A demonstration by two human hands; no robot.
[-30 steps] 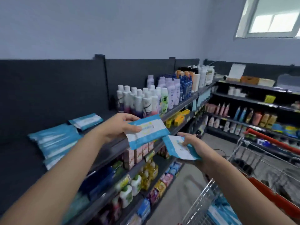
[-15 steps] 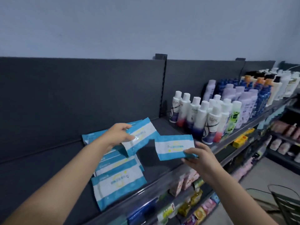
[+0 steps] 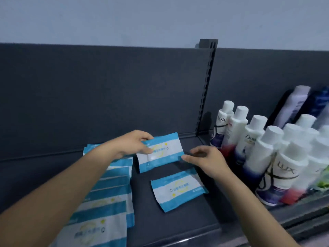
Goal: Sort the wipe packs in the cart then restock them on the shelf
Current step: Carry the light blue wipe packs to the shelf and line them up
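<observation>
Our left grip (image 3: 133,145) pinches a glossy rectangular pack (image 3: 163,155), right grip (image 3: 206,161) slack and empty beside it, over the matte grey shelf (image 3: 178,223).

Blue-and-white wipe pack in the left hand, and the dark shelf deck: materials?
Blue-and-white wipe pack: looks like thin flexible plastic film, glossy; glare patch, slight curve where the left hand pinches it. Dark grey shelf deck: probably painted metal, matte; flat, no shine.

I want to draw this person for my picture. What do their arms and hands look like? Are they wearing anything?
Both arms are bare: no sleeves show on the left arm or the right arm up to the picture's edge. The left hand and right hand wear no gloves, and I see no watch, bracelet or rings.
</observation>
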